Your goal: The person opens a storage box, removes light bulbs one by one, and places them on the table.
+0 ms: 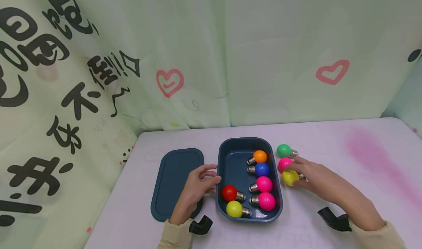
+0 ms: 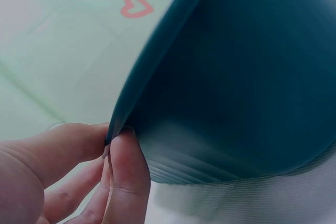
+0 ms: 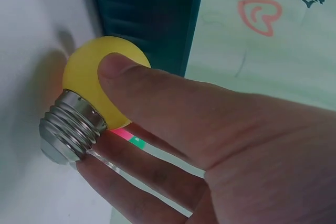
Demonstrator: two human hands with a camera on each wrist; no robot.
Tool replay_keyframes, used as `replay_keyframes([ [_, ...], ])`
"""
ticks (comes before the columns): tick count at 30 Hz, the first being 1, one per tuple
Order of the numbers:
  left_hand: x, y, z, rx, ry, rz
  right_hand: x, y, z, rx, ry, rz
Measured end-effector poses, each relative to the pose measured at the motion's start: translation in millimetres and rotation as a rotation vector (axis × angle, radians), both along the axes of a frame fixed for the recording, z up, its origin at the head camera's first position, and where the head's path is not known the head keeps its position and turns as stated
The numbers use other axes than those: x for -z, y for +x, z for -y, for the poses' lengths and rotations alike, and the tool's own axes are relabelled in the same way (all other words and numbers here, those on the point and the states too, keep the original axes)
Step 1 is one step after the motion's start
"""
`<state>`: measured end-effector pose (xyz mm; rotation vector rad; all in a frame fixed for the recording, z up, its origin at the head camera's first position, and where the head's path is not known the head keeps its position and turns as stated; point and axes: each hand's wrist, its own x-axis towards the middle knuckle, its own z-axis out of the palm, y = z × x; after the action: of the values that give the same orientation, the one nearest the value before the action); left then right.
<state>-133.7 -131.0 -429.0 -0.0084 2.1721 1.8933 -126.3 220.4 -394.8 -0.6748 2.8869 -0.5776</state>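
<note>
A dark blue rectangular box [image 1: 237,157] stands on the table, holding several light bulbs with metal screw bases. My left hand [image 1: 199,185] pinches the box's left rim between thumb and fingers; the left wrist view shows the box wall [image 2: 157,66] rising from that grip. Beside the box's right wall, my right hand [image 1: 311,175] grips a yellow bulb [image 3: 86,66], the thumb lying on its globe and the metal base pointing away from the box. Just behind that bulb lie a pink bulb [image 1: 284,163], partly covered by the fingers, and a green bulb [image 1: 283,151].
Inside the box are an orange bulb [image 1: 260,156], a blue bulb [image 1: 262,169], two pink bulbs, a red bulb [image 1: 229,192] and another yellow bulb [image 1: 234,208]. A flat dark blue lid [image 1: 169,183] lies left of the box. A printed curtain [image 1: 263,58] hangs behind the table [image 1: 329,142].
</note>
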Motion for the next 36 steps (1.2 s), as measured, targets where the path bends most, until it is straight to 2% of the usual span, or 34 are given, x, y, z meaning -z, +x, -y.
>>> replay_keyframes([
  [21, -0.6, 0.5, 0.0, -0.001, -0.003, 0.001, 9.7, -4.4, -0.8, 0.038, 0.039, -0.035],
  [36, -0.7, 0.5, 0.0, 0.002, 0.002, 0.004, 8.1, -2.4, 0.1, 0.039, 0.05, -0.055],
])
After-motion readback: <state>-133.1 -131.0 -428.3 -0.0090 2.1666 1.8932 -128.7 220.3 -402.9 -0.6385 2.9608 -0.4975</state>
